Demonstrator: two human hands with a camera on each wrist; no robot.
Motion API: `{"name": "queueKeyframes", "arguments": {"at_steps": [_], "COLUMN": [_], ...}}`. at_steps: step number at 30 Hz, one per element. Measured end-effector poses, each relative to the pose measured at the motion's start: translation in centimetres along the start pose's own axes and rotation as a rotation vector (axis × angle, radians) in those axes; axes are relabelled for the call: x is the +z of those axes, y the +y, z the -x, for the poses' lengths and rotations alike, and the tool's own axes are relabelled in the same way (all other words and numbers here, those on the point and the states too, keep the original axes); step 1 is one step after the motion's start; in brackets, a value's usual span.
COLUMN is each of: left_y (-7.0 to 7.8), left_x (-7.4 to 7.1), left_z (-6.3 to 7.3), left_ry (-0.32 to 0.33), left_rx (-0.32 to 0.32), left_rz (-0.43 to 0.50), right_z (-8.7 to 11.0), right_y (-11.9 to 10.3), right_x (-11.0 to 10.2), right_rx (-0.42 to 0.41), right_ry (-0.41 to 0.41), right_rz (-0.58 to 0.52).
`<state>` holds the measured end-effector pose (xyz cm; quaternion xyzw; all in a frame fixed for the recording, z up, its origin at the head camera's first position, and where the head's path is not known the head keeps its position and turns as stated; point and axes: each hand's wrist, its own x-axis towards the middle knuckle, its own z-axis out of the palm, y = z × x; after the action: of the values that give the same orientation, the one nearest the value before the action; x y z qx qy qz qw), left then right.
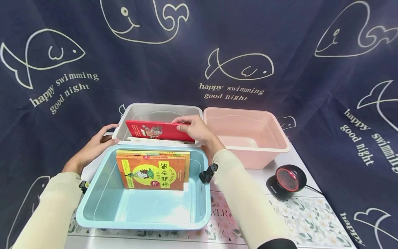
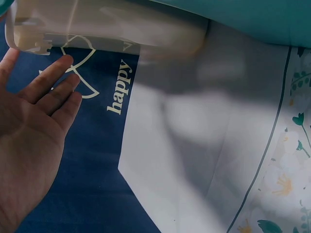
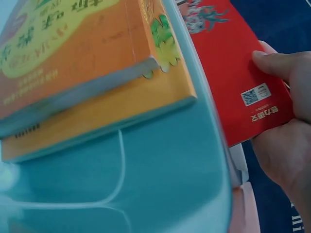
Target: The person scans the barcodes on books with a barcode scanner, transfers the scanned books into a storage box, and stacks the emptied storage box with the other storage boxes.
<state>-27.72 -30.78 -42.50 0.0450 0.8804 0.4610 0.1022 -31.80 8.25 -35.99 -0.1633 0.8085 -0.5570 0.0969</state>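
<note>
Red book lies lengthwise along grey bin's near edge; right hand pinches right end; left hand, fingers extended, at left edge.

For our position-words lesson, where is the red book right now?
In the head view, the red book is in the grey bin, beyond the blue bin, left of the pink bin, gripped by the right hand.
</note>
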Motion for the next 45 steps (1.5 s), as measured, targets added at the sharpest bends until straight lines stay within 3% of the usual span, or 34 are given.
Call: {"name": "queueKeyframes", "arguments": {"at_steps": [7, 16, 27, 35, 45], "left_y": [-0.5, -0.4, -0.3, -0.1, -0.1], "left_x": [0.0, 0.0, 0.1, 0.3, 0.0], "left_z": [0.1, -0.1, -0.1, 0.0, 0.1], "left_ry": [0.008, 0.003, 0.008, -0.004, -0.005], "left_rx": [0.011, 0.014, 0.013, 0.012, 0.010], "left_rz": [0.011, 0.011, -0.001, 0.010, 0.001], "right_z": [-0.1, -0.1, -0.2, 0.1, 0.0], "right_y": [1.0, 1.4, 1.2, 0.9, 0.6], "right_x": [1.3, 1.8, 2.5, 2.5, 1.9], "right_rx": [-0.040, -0.043, -0.011, 0.053, 0.010], "right_ry": [-0.097, -0.154, -0.159, -0.143, -0.178], "right_rz": [0.022, 0.122, 0.329, 0.340, 0.398]}}
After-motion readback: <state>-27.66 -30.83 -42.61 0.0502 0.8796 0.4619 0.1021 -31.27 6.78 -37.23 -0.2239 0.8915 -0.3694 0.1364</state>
